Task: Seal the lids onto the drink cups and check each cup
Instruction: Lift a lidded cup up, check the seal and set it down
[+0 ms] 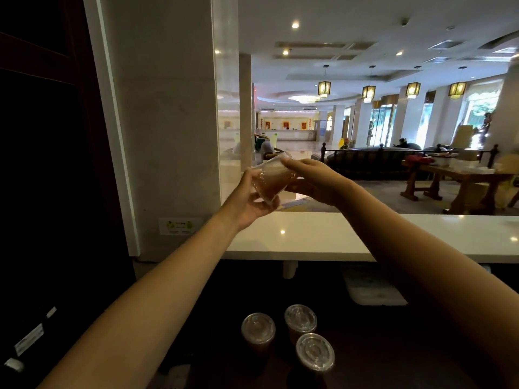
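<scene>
A: Where is the cup that is being looked over?

B: The clear plastic drink cup (273,179) with brown liquid inside is held in the air above the long white stone counter (337,234), over its left part. It is tipped far over, with the base low on the person's side and the rim end up and away.

A: And the hands?

B: Both grip it. The left hand (252,200) is curled round the base end. The right hand (311,181) reaches in from the right, and its fingertips (286,162) pinch the rim end. The rim is too blurred to show whether a lid sits on it.

A: Any other cups?

B: Three stand upright on the dark worktop (393,346) below the counter, on the person's side. Each holds brown drink under a clear round lid. They form a close cluster: the left lidded cup (258,329), the rear lidded cup (300,318) nearest the counter, and the front lidded cup (315,352) just beside it.

A: Anything else?

B: A flat white plastic tray (373,290) lies just under the counter's edge. Beyond the counter, far right, stands a brown wooden table (460,178). A pale stone pillar (168,108) rises at the counter's left end.
</scene>
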A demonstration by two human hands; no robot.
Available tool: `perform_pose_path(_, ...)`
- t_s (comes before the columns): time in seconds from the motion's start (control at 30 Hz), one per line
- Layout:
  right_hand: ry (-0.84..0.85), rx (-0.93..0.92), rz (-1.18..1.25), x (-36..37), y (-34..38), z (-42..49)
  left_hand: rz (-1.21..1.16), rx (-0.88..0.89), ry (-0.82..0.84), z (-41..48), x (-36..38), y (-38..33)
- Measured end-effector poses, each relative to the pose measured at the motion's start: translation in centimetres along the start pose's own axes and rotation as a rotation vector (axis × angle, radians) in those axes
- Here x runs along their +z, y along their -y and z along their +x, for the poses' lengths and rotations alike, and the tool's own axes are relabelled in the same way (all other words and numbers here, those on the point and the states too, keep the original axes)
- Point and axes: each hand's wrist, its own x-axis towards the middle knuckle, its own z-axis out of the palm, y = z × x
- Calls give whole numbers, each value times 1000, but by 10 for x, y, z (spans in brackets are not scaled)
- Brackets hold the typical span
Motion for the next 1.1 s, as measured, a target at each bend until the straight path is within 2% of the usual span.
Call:
perform_pose_path(0.17, 196, 172, 104, -12, 10, -15, 512, -91, 265, 4, -3, -50)
perform_pose_path(0.27, 343, 167, 147, -13, 3, -19, 612, -139, 406, 1, 9, -78)
perform_pose_path(0.37, 381, 95, 186, -14, -3, -19, 699, -97, 414, 1, 21, -91)
perform_pose_path(0.57, 217, -86, 165, -13, -16, -20, 871, -15, 316, -1, 43, -80)
perform_pose_path(0.7, 143, -88, -37, -20, -21, -28, 1036, 89, 231, 4, 48, -62)
perform_pose_path(0.8, 168, -106, -180, -32, -16, -42, 1107, 117, 209, 4, 51, -45)
perform_pose_path(0.97, 54, -40, -422, -61, -8, -66, 1097, 48, 311, 8, 71, -18)
perform_pose_path(1.1, 107, 138, -522, -100, -40, -97, 1140, -119, 454, 18, 87, 38)
